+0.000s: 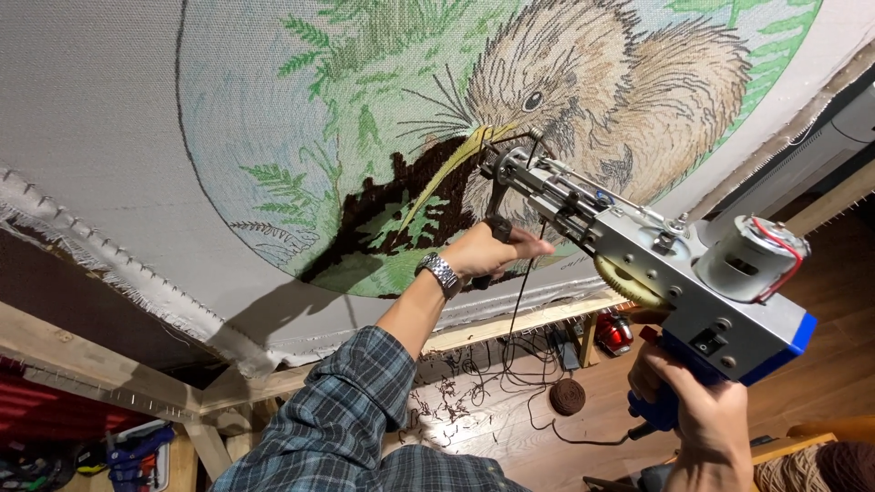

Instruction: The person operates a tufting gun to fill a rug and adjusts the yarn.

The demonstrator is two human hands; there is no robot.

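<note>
I hold a silver and blue tufting gun (656, 264) against a stretched grey cloth (109, 137) that bears a round picture of a brown bird (592, 82) among green ferns. My right hand (693, 415) grips the gun's blue rear handle. My left hand (488, 251), with a metal wristwatch, is closed on the black front handle under the gun's barrel. The needle tip (497, 146) touches the cloth by the bird's beak, next to a patch of dark brown tufted yarn (383, 205). A dark yarn strand hangs down from the gun.
A wooden frame (109, 364) with rows of small nails holds the cloth. On the wood floor below lie a ball of brown yarn (567, 396), loose yarn scraps, black cables and a red object (615, 333). Blue tools (137, 451) sit at the lower left.
</note>
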